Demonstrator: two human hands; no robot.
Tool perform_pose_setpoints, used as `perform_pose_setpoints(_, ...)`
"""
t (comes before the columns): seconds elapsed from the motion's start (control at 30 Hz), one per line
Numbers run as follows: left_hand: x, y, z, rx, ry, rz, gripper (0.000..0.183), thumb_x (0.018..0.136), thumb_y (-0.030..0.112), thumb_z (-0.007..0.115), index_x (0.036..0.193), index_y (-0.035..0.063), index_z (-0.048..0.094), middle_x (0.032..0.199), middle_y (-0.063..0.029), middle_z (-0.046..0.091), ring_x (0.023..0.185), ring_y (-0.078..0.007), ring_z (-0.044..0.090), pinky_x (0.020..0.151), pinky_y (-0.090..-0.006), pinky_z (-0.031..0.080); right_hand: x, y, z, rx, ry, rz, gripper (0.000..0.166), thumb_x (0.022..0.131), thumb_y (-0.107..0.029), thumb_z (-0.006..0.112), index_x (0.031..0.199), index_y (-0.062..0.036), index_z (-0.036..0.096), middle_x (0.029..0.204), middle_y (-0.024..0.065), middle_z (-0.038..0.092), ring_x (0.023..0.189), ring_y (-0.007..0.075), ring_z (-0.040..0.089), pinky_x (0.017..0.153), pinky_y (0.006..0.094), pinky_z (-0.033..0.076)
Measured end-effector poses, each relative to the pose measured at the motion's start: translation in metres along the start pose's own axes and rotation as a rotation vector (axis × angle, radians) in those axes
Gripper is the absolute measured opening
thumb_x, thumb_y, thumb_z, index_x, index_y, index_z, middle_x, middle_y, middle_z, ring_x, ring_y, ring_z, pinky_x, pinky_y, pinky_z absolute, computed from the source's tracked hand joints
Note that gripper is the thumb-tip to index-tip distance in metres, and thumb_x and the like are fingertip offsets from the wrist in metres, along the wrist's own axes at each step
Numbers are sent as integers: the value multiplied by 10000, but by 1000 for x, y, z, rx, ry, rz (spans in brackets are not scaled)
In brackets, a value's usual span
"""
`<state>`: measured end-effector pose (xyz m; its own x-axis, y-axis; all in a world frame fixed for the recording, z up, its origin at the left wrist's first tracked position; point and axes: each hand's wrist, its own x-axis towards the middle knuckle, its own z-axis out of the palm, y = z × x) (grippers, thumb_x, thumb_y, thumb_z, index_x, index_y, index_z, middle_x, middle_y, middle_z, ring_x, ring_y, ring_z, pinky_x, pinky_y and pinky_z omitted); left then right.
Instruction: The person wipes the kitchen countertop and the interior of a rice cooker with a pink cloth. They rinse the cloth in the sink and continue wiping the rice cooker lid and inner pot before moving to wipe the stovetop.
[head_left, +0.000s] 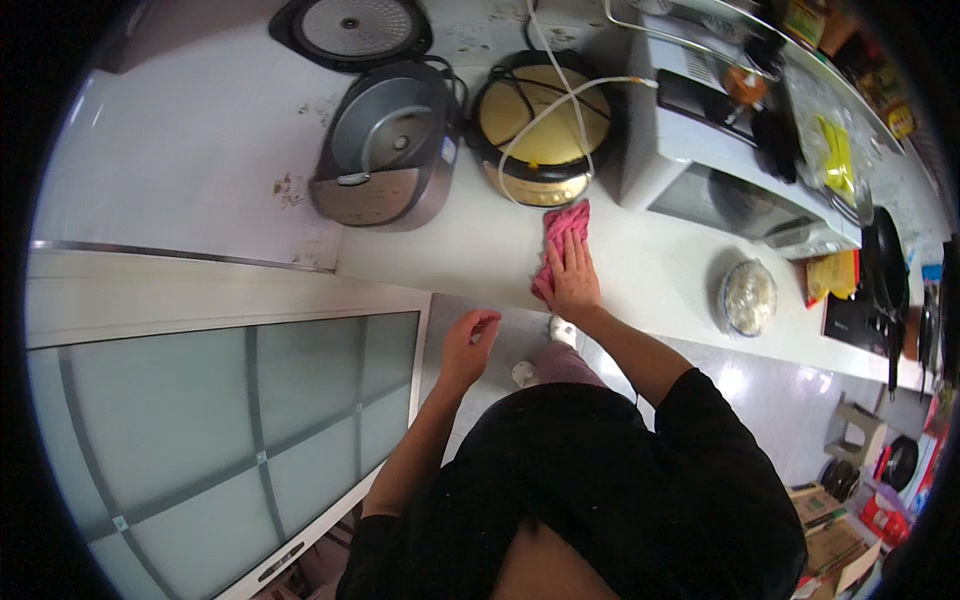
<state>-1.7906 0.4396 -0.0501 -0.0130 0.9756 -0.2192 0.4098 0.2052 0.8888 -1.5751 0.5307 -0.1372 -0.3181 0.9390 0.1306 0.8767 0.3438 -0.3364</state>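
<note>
My right hand (575, 283) lies flat on a crumpled pink cloth (568, 219), pressing it against the white countertop (480, 255). The cloth's far end reaches to the front of a round electric griddle (544, 124) with a gold lid. A white cable (551, 105) loops over that lid. My left hand (466, 349) hangs in the air in front of the counter edge, empty, its fingers loosely curled with a small gap to the thumb. Left of the griddle stands a rice cooker (386, 154) with its lid (352, 30) raised.
A white microwave (735, 172) stands right of the griddle with items on top. Nearer the edge is a bowl under plastic wrap (748, 298). Farther right are a yellow packet (832, 276) and a black pan (885, 262). A frosted-glass sliding door (247, 442) borders my left side.
</note>
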Motion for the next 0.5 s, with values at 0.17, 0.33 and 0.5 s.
perform_pose_setpoints(0.17, 21, 1, -19, -108, 106, 50, 143, 922, 117, 611, 1035, 47, 663, 977, -75, 668, 867, -160, 644, 755, -281, 496, 21, -5, 23, 79, 2, -232, 558, 881, -325, 591, 1367, -74, 482, 1481, 246, 338, 1397, 386, 290, 1161, 463, 233)
perform_pose_setpoints(0.33, 38, 8, -37, -185, 112, 37, 131, 928, 104, 600, 1027, 42, 659, 964, -58, 662, 866, -146, 628, 761, -270, 493, 31, -7, 19, 359, -108, -267, 341, 871, -149, 592, 1208, -126, 634, 1339, 163, 536, 1269, 361, 458, 1062, 432, 386)
perform_pose_setpoints(0.5, 69, 7, -83, -146, 163, 140, 122, 933, 75, 580, 1021, 33, 654, 972, -53, 649, 864, -125, 606, 777, -256, 480, 56, -38, -37, 902, -551, 113, 268, 972, -195, 538, 1213, -102, 610, 1134, 86, 635, 1058, 209, 587, 920, 332, 476)
